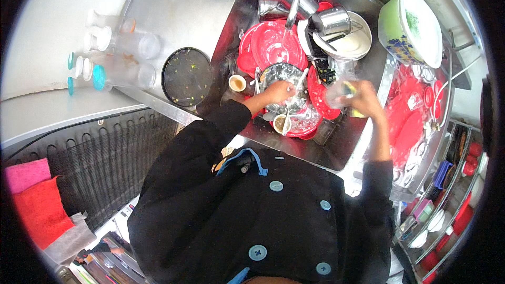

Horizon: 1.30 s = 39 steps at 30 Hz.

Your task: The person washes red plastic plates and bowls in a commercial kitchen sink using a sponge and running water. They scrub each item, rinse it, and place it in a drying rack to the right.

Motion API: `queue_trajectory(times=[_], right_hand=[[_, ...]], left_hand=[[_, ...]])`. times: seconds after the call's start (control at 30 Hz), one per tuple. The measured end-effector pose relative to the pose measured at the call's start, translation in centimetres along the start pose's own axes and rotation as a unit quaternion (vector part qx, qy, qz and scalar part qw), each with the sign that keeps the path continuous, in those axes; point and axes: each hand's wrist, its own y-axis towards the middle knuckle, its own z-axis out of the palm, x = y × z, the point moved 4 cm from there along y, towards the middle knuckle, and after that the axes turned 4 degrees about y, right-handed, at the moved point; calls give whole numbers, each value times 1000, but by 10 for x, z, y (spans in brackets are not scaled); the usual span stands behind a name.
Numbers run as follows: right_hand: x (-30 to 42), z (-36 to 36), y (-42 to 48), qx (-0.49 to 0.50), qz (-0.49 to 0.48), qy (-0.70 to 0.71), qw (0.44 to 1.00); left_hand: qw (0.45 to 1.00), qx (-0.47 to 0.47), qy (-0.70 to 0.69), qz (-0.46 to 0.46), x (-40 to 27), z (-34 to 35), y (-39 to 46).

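My left hand (280,91) is over a dark round plate (276,71) with suds on it, in the sink (272,142). Its fingers curl by a white-handled utensil (303,77); whether they grip it is hidden. Blurred by motion, my right hand (363,96) holds a clear cup (335,94) with a yellow-green sponge (348,88) against it. Red plates (276,41) lie under the faucet (294,8), where water runs. A small cup (281,124) of brown liquid, with a spoon in it, stands below my left hand. Another small cup (237,83) sits to the left.
Metal pitchers (333,21) and white plates (365,33) crowd the sink's back. A green-and-white tub (418,27) stands on the right edge, above soapy red dishes (406,122) in a second basin. At left are a dark round tray (187,77) and several clear bottles (126,75).
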Motion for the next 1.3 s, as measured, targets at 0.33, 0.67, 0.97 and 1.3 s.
queue_trajectory(times=[0.33,0.67,0.97,1.3], right_hand=[[-41,-101,-69,-311,123,-274,902],[-51,-44,8,-287,70,182,938],[-43,17,17,-78,104,746,654],[-67,105,124,-75,-21,-369,926]], left_hand=[[928,-241,281,-42,40,49,24],[957,-212,199,-3,86,-31,30],[896,-259,224,282,39,-51,2],[889,-226,394,65,57,-5,60]])
